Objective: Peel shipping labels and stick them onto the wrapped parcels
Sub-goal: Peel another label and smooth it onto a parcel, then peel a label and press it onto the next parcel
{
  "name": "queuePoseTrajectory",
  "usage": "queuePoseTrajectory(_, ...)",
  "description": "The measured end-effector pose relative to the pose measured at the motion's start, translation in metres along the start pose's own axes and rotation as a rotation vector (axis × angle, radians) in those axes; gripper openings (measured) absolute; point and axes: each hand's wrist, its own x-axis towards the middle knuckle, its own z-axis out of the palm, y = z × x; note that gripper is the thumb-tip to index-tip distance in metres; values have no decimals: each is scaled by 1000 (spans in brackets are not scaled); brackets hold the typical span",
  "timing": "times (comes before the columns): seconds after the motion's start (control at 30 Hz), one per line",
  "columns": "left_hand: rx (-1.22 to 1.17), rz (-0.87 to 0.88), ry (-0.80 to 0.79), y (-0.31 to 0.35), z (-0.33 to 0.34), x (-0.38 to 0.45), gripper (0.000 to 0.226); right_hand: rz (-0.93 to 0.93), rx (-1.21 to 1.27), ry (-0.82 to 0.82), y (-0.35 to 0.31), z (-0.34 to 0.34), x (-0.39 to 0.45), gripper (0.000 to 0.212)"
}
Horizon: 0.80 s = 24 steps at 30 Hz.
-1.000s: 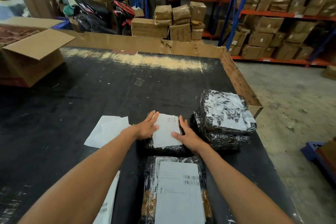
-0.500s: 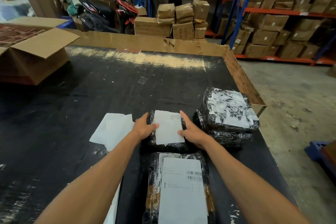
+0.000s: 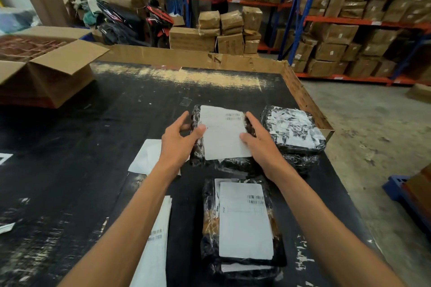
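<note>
Nearest the person, just short of both hands and between the forearms, a black shrink-wrapped parcel with a white rectangular shipping label lay flat on the scuffed black bench. Beside the left forearm, a stack of white label sheets with printed barcodes rested on the bench. Under and just left of the left wrist lay a pale sheet of peeled backing paper.

The left hand gripped the left edge of a second black film-wrapped parcel, its thumb on the white barcode label stuck on top and its fingers curled round the parcel's side. The right hand held the parcel's right edge, thumb pressing the label's right margin and fingers stretched along the side. The parcel sat between the two hands, touching both; whether it was lifted off the bench could not be told.

Just right of the right hand stood a stack of black wrapped parcels patched with torn white paper, close to the bench's raised cardboard rim.

Well beyond the left hand, an open brown cardboard box sat on the bench. Far beyond both hands rose blue-and-orange shelving stacked with brown cartons.
</note>
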Motion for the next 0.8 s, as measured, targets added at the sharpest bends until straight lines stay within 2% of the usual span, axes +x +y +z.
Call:
queuePoseTrajectory(0.07,14,-9,-3,16,-5,-23,62,41,15,14,-7,-5,-27,60)
queuePoseTrajectory(0.17,56,-19,-83,25,-7,-57,37,93,-48,51,-4,-10,-61,58)
queuePoseTrajectory(0.23,57,-36,-119,20,-5,-75,31,112,-86,62,2,-11,-83,59)
queuePoseTrajectory(0.3,52,-71,-150,9,-1,-89,32,111,-117,56,9,-11,-102,59)
queuePoseTrajectory(0.47,118,-109,-166,-19,9,-114,56,150,-232,-41,25,-12,-126,60)
queuePoseTrajectory(0.7,160,-91,-65,-13,20,-140,59,69,-177,-33,42,-11,-137,58)
queuePoseTrajectory(0.8,164,-126,-63,-12,21,-143,61,33,-327,16,42,-10,-135,56)
